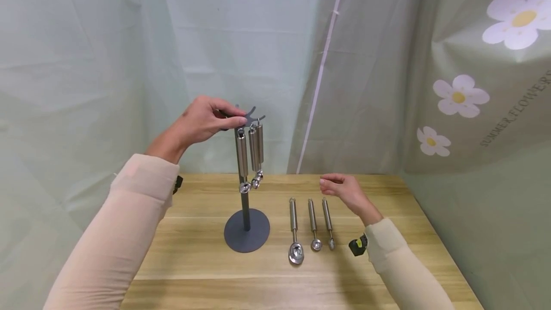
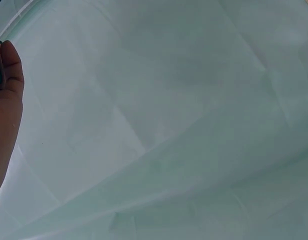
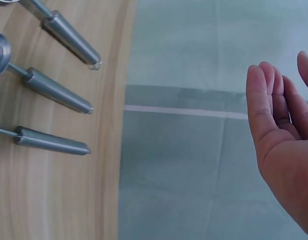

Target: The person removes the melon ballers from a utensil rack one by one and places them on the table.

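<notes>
wooden table (image 1: 206, 262); left hand (image 1: 202, 121) pinches rack top (image 1: 249, 114); right hand (image 1: 346, 190) relaxed, empty; head view only.

Your left arm, in its long cream sleeve, reaches up and forward from the lower left, the forearm rising steeply and the wrist bent so the hand levels out. Your bare left hand (image 1: 205, 122) is raised high, its fingers curled forward with the fingertips (image 1: 236, 121) drawn together in a pinch; in the left wrist view only the edge of that hand (image 2: 5, 105) shows. Your right arm, also cream-sleeved, comes in low from the lower right. Your bare right hand (image 1: 344, 190) hovers low, fingers (image 3: 266, 97) loosely bent and close together, holding nothing.
</notes>
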